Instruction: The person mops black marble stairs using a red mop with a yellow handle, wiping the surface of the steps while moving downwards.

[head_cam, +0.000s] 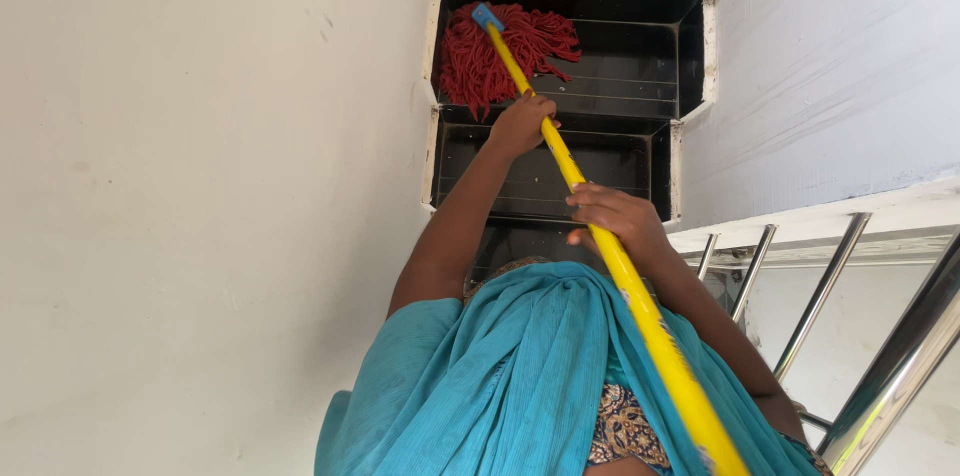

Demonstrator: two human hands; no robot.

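A teal, finely ribbed drape (pixel 510 376) covers the chest and shoulders, gathered in soft folds. At the near right, a dark patterned garment (pixel 625 431) with tan and cream motifs shows beneath it. Both forearms are bare, with no sleeves reaching them

— How do we hold our arms at this moment?

— We stretch both arms forward and down, away from our body. Our left hand (pixel 520 124) is the farther one, and its arm is almost straight, bare from the short sleeve to the wrist.

— And the fingers of this hand?

— They are closed in a firm grip, the knuckles turned up to us.

— What about our other hand?

— Our right hand (pixel 612 219) is nearer to our chest, with the elbow bent. Its fingers are also curled shut, the back of the hand facing up. The two hands are well apart, one ahead of the other
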